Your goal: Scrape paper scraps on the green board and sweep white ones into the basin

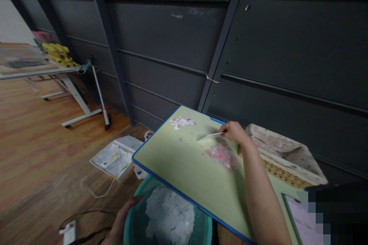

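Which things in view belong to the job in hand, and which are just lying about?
Seem part of the job:
- white strip, held in the right hand
- board
- white bits and pink bits on it
- basin of white scraps, left hand at its rim

Seem just lying about:
- open box
- lined basket
- yellow bundle

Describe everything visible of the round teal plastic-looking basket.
The round teal plastic-looking basket opens upward, partly hidden by the blue-edged, pale-green rectangular board; whether they touch is unclear. White, flake-like pieces heap inside. The left hand holds its left rim. The picture's bottom edge cuts the basket off.
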The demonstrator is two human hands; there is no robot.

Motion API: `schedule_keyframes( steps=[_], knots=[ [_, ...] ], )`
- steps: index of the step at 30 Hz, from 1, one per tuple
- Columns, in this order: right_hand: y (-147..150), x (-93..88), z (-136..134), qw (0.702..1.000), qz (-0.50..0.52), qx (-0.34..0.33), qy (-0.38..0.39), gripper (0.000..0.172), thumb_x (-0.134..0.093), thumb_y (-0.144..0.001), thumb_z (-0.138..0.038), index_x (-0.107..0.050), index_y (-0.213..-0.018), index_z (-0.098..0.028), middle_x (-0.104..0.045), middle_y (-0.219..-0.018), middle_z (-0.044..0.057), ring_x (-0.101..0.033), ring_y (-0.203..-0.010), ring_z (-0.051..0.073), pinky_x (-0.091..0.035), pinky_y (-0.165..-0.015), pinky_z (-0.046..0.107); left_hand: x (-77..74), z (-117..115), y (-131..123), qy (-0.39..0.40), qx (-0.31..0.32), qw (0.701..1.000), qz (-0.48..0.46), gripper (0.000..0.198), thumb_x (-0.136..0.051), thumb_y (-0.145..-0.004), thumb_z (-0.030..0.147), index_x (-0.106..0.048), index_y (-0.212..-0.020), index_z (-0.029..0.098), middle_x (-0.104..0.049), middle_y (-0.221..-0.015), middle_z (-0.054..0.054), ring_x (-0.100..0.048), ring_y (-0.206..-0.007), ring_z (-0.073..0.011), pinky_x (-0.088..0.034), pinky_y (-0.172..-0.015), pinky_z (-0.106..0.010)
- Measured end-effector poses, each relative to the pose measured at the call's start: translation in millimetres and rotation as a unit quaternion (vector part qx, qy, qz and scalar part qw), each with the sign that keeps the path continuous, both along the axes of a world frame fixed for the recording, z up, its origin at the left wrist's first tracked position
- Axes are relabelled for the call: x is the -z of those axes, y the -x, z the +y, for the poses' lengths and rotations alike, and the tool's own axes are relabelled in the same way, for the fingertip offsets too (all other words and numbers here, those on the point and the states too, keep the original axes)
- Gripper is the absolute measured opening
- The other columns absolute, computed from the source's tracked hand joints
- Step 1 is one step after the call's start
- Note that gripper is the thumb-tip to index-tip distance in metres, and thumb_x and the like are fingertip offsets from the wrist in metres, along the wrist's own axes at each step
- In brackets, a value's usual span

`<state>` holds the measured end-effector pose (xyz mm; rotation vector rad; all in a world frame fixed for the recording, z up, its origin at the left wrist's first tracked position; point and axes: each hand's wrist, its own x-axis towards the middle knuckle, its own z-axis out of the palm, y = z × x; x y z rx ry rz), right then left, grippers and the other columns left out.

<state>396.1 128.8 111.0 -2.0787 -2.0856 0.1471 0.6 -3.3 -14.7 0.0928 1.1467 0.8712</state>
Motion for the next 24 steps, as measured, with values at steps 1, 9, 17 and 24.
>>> schedule_keyframes(
  steps=[1, 9, 17, 24],
  knots=[
    [-2, -1.4, -2, 1.0, 0.004, 0.0, 0.001, 0.031, -0.051, -0.06, -0.004, -0.077, -0.071, -0.016, -0.073, -0.068, 0.005, -0.063, -0.065, 0.017, -0.041, -0.058, 0.022, -2.1, 0, -1, 0.004, 0.001, 1.0, 0.002, 0.008, -0.059, -0.08, 0.018, -0.064, -0.075, 0.013, -0.072, -0.057, -0.004, -0.065, -0.052, -0.0193, -0.05, -0.054, -0.029],
    [3, 5.4, 7, 0.999, 0.025, 0.015, -0.045, 0.03, -0.051, -0.064, -0.004, -0.077, -0.076, -0.017, -0.073, -0.072, 0.004, -0.065, -0.07, 0.015, -0.042, -0.064, 0.02, -1.0, 2, 1, 0.061, -0.005, 0.996, -0.06, 0.015, -0.056, -0.083, 0.023, -0.065, -0.076, 0.013, -0.073, -0.062, -0.005, -0.063, -0.048, -0.0175, -0.048, -0.053, -0.029],
    [0, 9.5, 5, 0.999, 0.043, -0.019, 0.003, 0.034, -0.049, -0.057, 0.001, -0.075, -0.068, -0.018, -0.074, -0.071, 0.002, -0.067, -0.073, 0.016, -0.045, -0.067, 0.019, -5.5, 2, -1, 0.062, -0.015, 0.997, -0.04, 0.011, -0.056, -0.082, 0.018, -0.065, -0.078, 0.013, -0.075, -0.066, -0.007, -0.071, -0.067, -0.0224, -0.054, -0.061, -0.028],
    [0, 5.1, 4, 0.996, 0.078, -0.017, -0.038, 0.031, -0.052, -0.062, 0.001, -0.075, -0.071, -0.018, -0.075, -0.078, 0.003, -0.068, -0.08, 0.017, -0.047, -0.074, 0.021, 2.8, 3, 4, 0.049, -0.007, 0.998, -0.03, 0.007, -0.065, -0.075, 0.018, -0.066, -0.079, 0.013, -0.076, -0.068, -0.007, -0.072, -0.073, -0.0273, -0.057, -0.07, -0.034]
  ],
)
